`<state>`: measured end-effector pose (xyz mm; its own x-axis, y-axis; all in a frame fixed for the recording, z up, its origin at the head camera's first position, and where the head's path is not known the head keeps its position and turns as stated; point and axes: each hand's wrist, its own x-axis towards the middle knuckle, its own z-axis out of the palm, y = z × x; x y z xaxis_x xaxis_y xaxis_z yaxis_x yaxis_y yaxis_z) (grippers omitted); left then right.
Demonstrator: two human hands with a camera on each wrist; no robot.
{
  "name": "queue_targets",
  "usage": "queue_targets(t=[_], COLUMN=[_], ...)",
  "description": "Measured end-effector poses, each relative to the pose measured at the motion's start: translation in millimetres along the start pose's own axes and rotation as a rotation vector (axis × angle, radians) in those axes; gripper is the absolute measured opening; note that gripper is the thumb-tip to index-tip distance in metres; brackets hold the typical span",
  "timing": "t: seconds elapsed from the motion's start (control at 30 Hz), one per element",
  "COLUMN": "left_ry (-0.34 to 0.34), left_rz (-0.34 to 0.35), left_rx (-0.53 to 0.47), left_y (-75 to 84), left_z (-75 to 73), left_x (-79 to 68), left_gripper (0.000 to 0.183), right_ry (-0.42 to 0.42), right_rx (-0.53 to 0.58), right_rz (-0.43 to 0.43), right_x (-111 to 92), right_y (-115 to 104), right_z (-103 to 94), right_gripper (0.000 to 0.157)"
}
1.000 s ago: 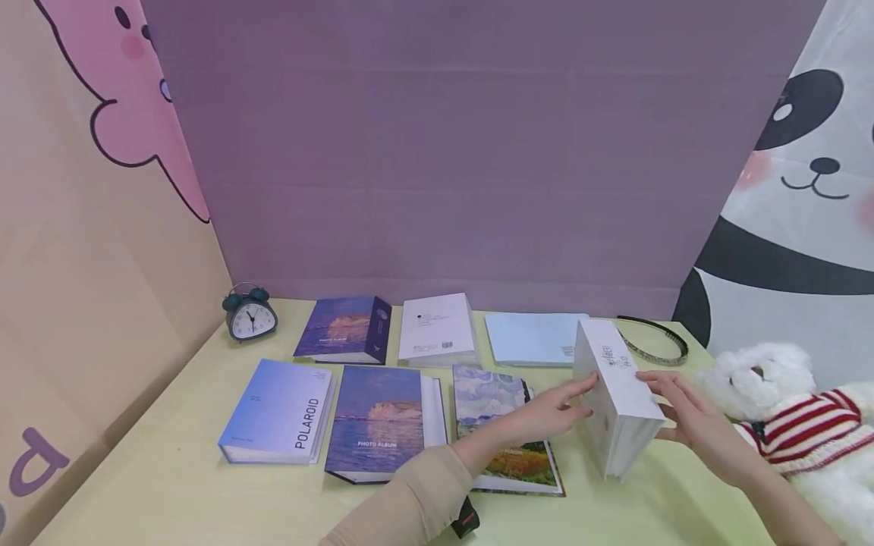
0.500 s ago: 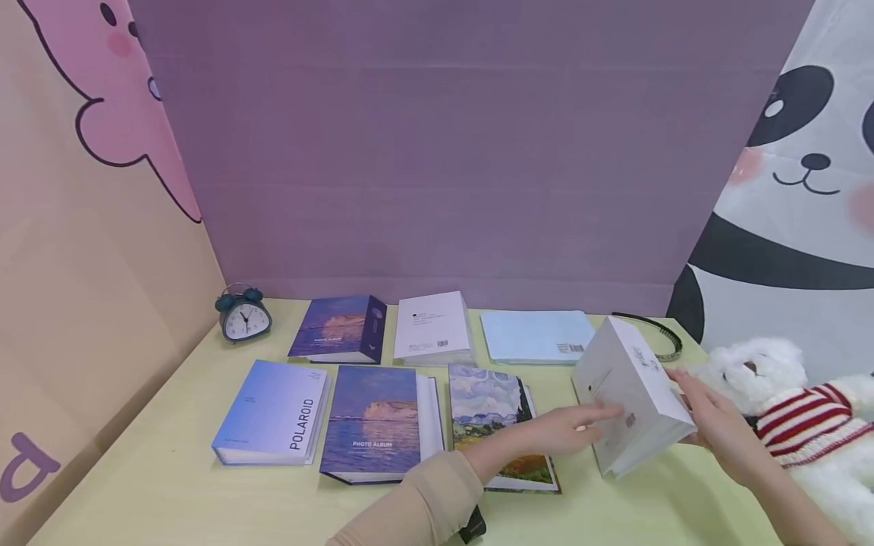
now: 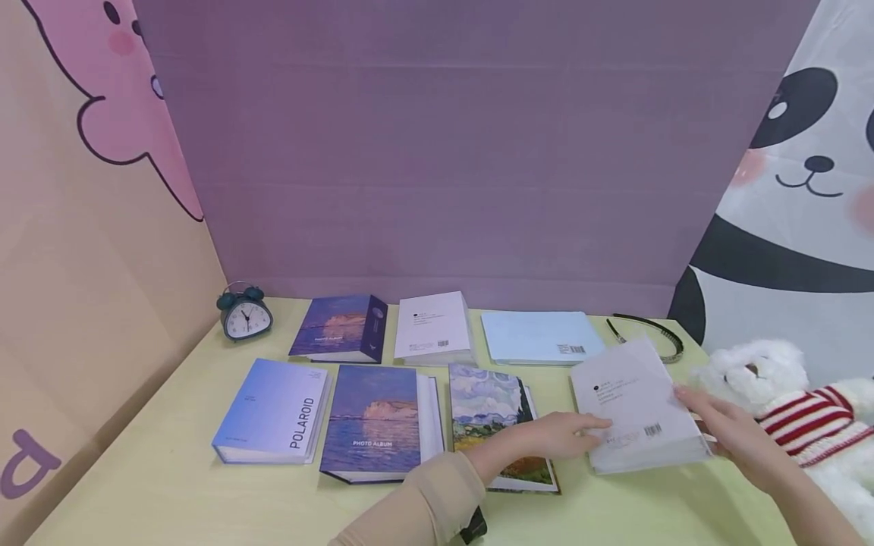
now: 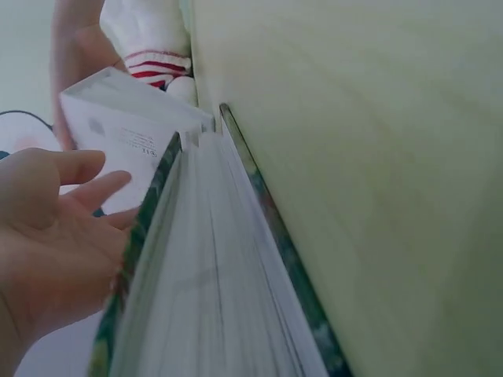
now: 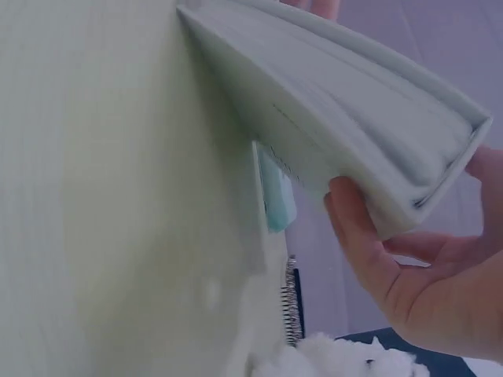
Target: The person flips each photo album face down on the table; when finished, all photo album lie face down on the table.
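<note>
A thick white photo album (image 3: 628,398), back cover with a barcode facing up, leans over the table on the right with its spine side raised. My right hand (image 3: 734,436) grips that raised spine edge; the right wrist view has its fingers (image 5: 354,212) under the lower cover. My left hand (image 3: 556,438) is at the album's left edge with its fingers loosely extended, overlapping the cover's margin. In the left wrist view that hand (image 4: 67,243) shows an open palm, beside the standing page block of the landscape-painting album (image 3: 488,402) lying beneath my left forearm.
Several albums lie in two rows: a POLAROID one (image 3: 273,413), two sea-cliff ones, a white one (image 3: 433,326) and a pale blue one (image 3: 539,335). An alarm clock (image 3: 246,315) stands back left. A headband (image 3: 658,341) and white teddy bear (image 3: 758,379) are right.
The white album has tipped from standing upright, spine up, over to the right, so its back cover faces up. My right hand has moved right and down with it; the left fingers stay near its cover.
</note>
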<state>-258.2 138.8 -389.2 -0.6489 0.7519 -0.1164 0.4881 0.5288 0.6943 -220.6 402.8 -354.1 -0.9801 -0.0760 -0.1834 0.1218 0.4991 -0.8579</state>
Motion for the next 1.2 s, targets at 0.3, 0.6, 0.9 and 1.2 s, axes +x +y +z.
queue_targets(t=[0.3, 0.6, 0.9, 1.2], left_ry=[-0.010, -0.027, -0.048, -0.091], left_rz=[-0.036, -0.012, -0.013, -0.010], left_rx=[-0.006, 0.002, 0.106, 0.129], left_y=[-5.7, -17.1, -17.4, -15.9], left_z=[-6.2, -7.4, -6.3, -8.3], left_x=[-6.3, -4.4, -6.0, -5.5], left_gripper=[0.043, 0.041, 0.040, 0.044], right_ry=[-0.140, -0.163, -0.037, -0.066], right_rx=[0.105, 0.105, -0.139, -0.244], right_rz=[0.044, 0.089, 0.116, 0.003], right_x=[11, 18, 22, 21], right_y=[14, 23, 29, 19], right_z=[-5.7, -7.5, 0.4, 1.6], right_gripper=[0.076, 0.078, 0.076, 0.073])
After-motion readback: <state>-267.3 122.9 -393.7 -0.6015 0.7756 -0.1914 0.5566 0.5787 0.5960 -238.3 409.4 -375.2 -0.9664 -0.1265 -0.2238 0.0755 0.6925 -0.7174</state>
